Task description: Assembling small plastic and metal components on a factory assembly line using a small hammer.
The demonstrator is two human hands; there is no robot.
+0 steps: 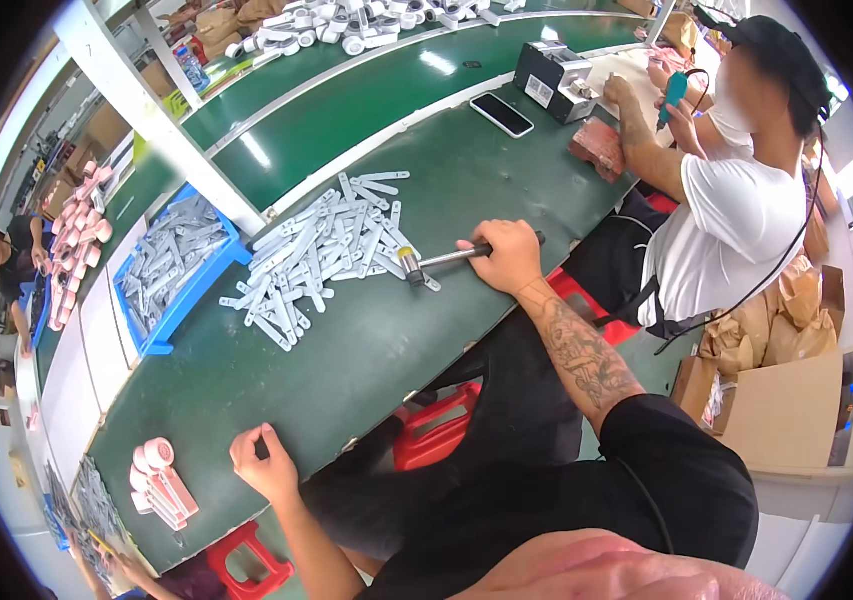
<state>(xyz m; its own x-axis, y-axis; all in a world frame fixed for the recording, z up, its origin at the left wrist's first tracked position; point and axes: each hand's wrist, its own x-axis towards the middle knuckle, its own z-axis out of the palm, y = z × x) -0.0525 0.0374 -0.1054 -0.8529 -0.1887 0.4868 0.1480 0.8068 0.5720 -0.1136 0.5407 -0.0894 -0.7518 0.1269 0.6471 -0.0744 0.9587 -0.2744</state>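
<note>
My right hand (508, 256) is wrapped round the black grip of a small mallet (451, 257). Its metal shaft points left, and the yellow and black head rests at the right edge of a loose pile of flat grey plastic strips (331, 235). Nearer to me on the left, my left hand (264, 462) is curled at the table's edge with the thumb raised, and nothing shows in it. Left of that hand lie several pink and white parts (160, 484) with round ends, set close together.
A blue bin (181, 265) of grey strips stands left of the pile, beside a white post (161, 120). Along the far side runs a green conveyor (346, 110) with white parts. A phone (501, 114), a black box device (553, 80) and a co-worker (736, 210) holding a teal power screwdriver are at right.
</note>
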